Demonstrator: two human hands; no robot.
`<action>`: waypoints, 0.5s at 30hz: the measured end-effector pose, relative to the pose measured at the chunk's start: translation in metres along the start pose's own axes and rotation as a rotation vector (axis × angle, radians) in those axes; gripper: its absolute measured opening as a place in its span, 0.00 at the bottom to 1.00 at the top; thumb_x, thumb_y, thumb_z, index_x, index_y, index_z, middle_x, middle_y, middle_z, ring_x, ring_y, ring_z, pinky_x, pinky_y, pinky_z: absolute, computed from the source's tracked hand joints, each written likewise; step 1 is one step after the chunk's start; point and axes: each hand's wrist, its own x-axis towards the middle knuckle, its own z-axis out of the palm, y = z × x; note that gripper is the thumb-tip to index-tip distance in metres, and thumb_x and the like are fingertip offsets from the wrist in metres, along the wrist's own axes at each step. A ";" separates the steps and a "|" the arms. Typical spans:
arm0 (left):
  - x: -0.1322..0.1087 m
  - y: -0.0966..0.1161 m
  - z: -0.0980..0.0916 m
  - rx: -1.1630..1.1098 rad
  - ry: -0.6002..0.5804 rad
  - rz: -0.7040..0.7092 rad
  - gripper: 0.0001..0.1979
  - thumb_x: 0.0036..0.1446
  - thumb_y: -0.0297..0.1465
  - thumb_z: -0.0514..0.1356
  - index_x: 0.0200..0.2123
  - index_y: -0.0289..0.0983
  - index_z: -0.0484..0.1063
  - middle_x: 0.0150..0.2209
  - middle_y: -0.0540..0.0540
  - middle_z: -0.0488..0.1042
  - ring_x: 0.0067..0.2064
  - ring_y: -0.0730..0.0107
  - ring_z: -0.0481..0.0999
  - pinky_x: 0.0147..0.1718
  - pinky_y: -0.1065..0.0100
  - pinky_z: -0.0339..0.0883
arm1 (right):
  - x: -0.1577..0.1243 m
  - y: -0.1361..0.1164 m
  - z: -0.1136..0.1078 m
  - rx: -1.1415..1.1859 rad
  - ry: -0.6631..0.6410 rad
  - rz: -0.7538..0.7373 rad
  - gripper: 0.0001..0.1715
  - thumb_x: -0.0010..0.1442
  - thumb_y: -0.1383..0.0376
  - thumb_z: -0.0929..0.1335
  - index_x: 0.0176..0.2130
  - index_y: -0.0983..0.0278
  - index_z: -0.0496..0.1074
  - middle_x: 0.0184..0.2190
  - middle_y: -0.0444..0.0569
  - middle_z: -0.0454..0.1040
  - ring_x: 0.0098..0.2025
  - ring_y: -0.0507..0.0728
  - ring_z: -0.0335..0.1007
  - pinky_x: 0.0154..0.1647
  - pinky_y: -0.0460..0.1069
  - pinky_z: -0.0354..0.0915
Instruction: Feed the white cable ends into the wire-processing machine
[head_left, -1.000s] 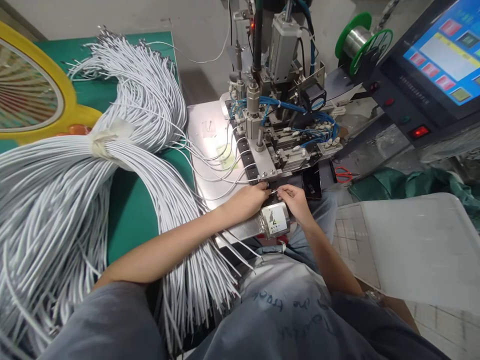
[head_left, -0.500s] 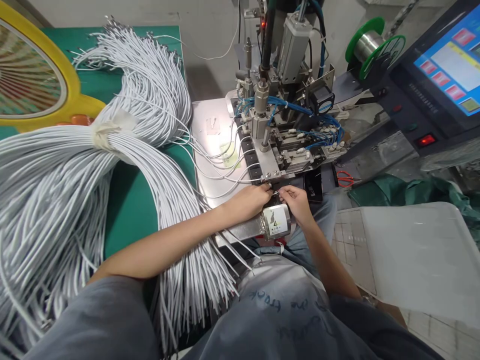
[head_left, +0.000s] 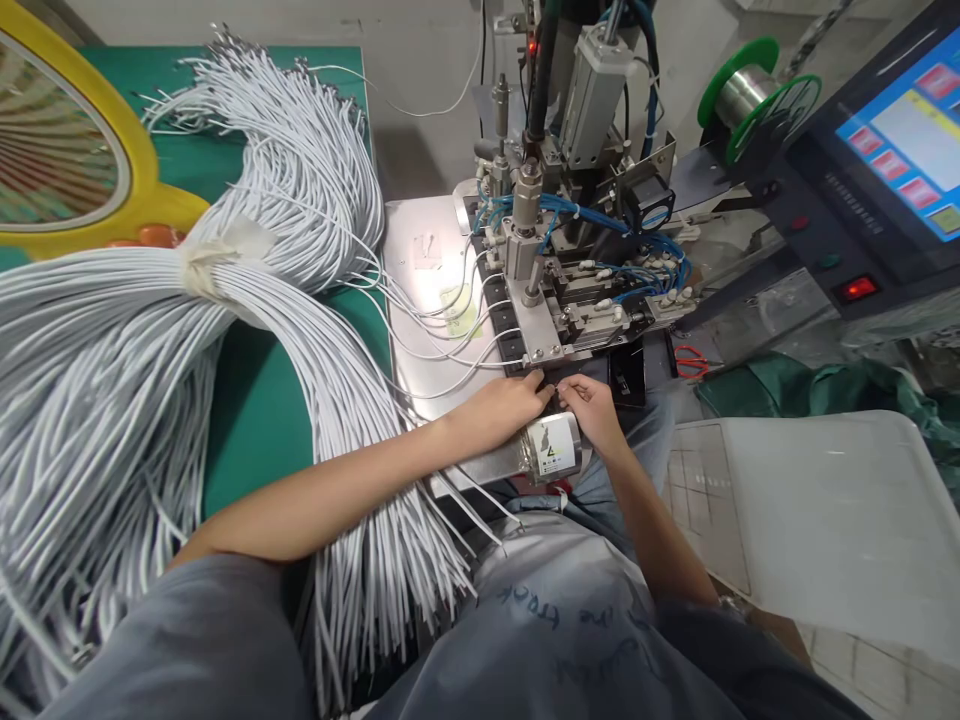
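My left hand (head_left: pixel 504 405) and my right hand (head_left: pixel 592 406) meet fingertip to fingertip at the front edge of a small metal machine (head_left: pixel 559 290), pinching the end of a thin white cable (head_left: pixel 450 392) between them. The cable curls back across the shiny steel plate (head_left: pixel 420 300) toward the left. A huge taped bundle of white cables (head_left: pixel 187 330) lies over the green mat (head_left: pixel 259 420), under my left forearm. A metal guard with a warning sticker (head_left: pixel 553 452) sits just below both hands.
A touch screen panel (head_left: pixel 900 130) with a red lit switch stands at the right. A green solder spool (head_left: pixel 742 90) sits behind the machine. A translucent plastic bin (head_left: pixel 832 520) is at the right, a yellow racket (head_left: pixel 82 170) at the far left, red scissors (head_left: pixel 690 362) beside the machine.
Both hands stay pinched together at the machine's front edge. They have drawn slightly closer to each other. The view has shifted a little.
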 end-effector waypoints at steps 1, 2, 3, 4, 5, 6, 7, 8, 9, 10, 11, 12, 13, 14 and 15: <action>0.000 0.000 0.001 0.009 -0.001 0.002 0.23 0.56 0.17 0.47 0.55 0.27 0.62 0.40 0.37 0.68 0.33 0.63 0.76 0.26 0.66 0.67 | 0.000 -0.001 0.000 0.004 -0.004 0.011 0.09 0.46 0.59 0.68 0.24 0.64 0.69 0.19 0.42 0.68 0.23 0.50 0.63 0.25 0.46 0.61; 0.000 0.000 0.001 0.017 0.000 0.005 0.23 0.56 0.17 0.47 0.55 0.27 0.62 0.40 0.37 0.69 0.33 0.62 0.76 0.26 0.66 0.68 | 0.001 -0.001 -0.001 0.007 -0.010 0.025 0.09 0.45 0.59 0.68 0.24 0.64 0.69 0.19 0.42 0.68 0.22 0.50 0.63 0.24 0.46 0.60; 0.001 0.000 0.002 0.024 0.001 0.009 0.22 0.57 0.17 0.47 0.55 0.27 0.62 0.41 0.36 0.69 0.33 0.63 0.76 0.26 0.66 0.68 | 0.002 -0.002 -0.001 0.007 -0.022 0.040 0.10 0.45 0.59 0.68 0.24 0.64 0.69 0.18 0.42 0.68 0.22 0.50 0.63 0.23 0.46 0.59; 0.001 0.000 0.002 0.032 0.004 0.015 0.22 0.57 0.17 0.47 0.55 0.26 0.63 0.41 0.36 0.69 0.33 0.63 0.76 0.26 0.66 0.68 | 0.002 -0.002 -0.002 0.006 -0.033 0.051 0.10 0.44 0.59 0.68 0.24 0.64 0.70 0.18 0.42 0.67 0.22 0.50 0.63 0.23 0.46 0.59; 0.001 0.000 0.003 0.043 0.009 0.024 0.21 0.57 0.17 0.47 0.54 0.26 0.63 0.41 0.36 0.69 0.33 0.63 0.76 0.27 0.67 0.68 | 0.003 -0.002 -0.002 0.003 -0.043 0.057 0.10 0.44 0.59 0.68 0.23 0.64 0.70 0.18 0.42 0.67 0.21 0.50 0.62 0.22 0.46 0.58; 0.001 0.001 0.003 0.055 0.013 0.033 0.21 0.58 0.18 0.47 0.54 0.26 0.64 0.41 0.36 0.69 0.33 0.64 0.76 0.27 0.67 0.68 | 0.004 -0.002 -0.002 -0.002 -0.051 0.058 0.10 0.43 0.59 0.68 0.23 0.64 0.69 0.17 0.41 0.67 0.21 0.50 0.62 0.22 0.46 0.58; 0.001 0.001 0.004 0.067 0.019 0.041 0.20 0.58 0.18 0.48 0.53 0.26 0.64 0.40 0.36 0.70 0.33 0.65 0.76 0.27 0.67 0.68 | 0.005 -0.002 -0.002 -0.007 -0.054 0.055 0.10 0.43 0.59 0.68 0.23 0.64 0.69 0.17 0.41 0.66 0.20 0.50 0.61 0.22 0.46 0.57; 0.001 0.001 0.004 0.078 0.025 0.047 0.19 0.58 0.18 0.48 0.52 0.26 0.65 0.40 0.36 0.70 0.33 0.65 0.76 0.28 0.68 0.67 | 0.005 -0.001 -0.002 -0.013 -0.054 0.050 0.10 0.43 0.60 0.68 0.22 0.64 0.68 0.16 0.40 0.65 0.20 0.49 0.60 0.22 0.46 0.57; 0.001 0.001 0.004 0.086 0.033 0.049 0.19 0.58 0.18 0.48 0.52 0.26 0.66 0.40 0.37 0.70 0.33 0.65 0.76 0.28 0.68 0.67 | 0.005 0.000 -0.002 -0.017 -0.050 0.045 0.09 0.43 0.60 0.68 0.22 0.64 0.68 0.15 0.39 0.64 0.19 0.49 0.58 0.22 0.46 0.56; 0.001 0.001 0.005 0.092 0.041 0.047 0.18 0.58 0.19 0.48 0.51 0.27 0.66 0.40 0.37 0.70 0.33 0.65 0.76 0.27 0.68 0.67 | 0.005 0.000 -0.001 -0.021 -0.046 0.042 0.10 0.44 0.59 0.67 0.22 0.64 0.68 0.14 0.39 0.63 0.19 0.49 0.57 0.21 0.46 0.55; 0.001 0.002 0.005 0.095 0.049 0.044 0.18 0.59 0.19 0.48 0.51 0.27 0.66 0.40 0.37 0.70 0.33 0.65 0.76 0.27 0.67 0.67 | 0.005 0.001 -0.001 -0.025 -0.045 0.038 0.10 0.44 0.59 0.67 0.22 0.64 0.67 0.14 0.38 0.62 0.18 0.48 0.56 0.21 0.46 0.54; 0.001 0.002 0.006 0.097 0.056 0.041 0.18 0.59 0.19 0.48 0.51 0.27 0.66 0.40 0.37 0.70 0.33 0.65 0.76 0.27 0.67 0.67 | 0.004 0.001 -0.001 -0.028 -0.046 0.033 0.10 0.45 0.59 0.67 0.22 0.64 0.67 0.14 0.38 0.61 0.18 0.48 0.55 0.21 0.46 0.54; 0.001 0.002 0.007 0.097 0.061 0.040 0.18 0.59 0.19 0.48 0.51 0.27 0.66 0.40 0.37 0.70 0.32 0.65 0.76 0.27 0.67 0.67 | 0.004 0.001 0.000 -0.030 -0.048 0.027 0.10 0.45 0.59 0.67 0.22 0.64 0.67 0.14 0.38 0.61 0.18 0.48 0.55 0.21 0.46 0.54; 0.001 0.001 0.008 0.097 0.065 0.039 0.18 0.59 0.19 0.48 0.51 0.27 0.66 0.40 0.38 0.70 0.32 0.65 0.76 0.26 0.67 0.67 | 0.003 0.001 0.000 -0.030 -0.045 0.020 0.11 0.46 0.59 0.67 0.23 0.64 0.67 0.15 0.38 0.62 0.19 0.48 0.56 0.21 0.46 0.55; 0.001 0.001 0.009 0.098 0.070 0.040 0.18 0.59 0.19 0.48 0.51 0.27 0.66 0.40 0.38 0.70 0.32 0.65 0.75 0.26 0.67 0.67 | 0.003 0.000 0.000 -0.026 -0.040 0.016 0.11 0.46 0.58 0.67 0.24 0.64 0.68 0.16 0.39 0.63 0.19 0.49 0.57 0.22 0.46 0.56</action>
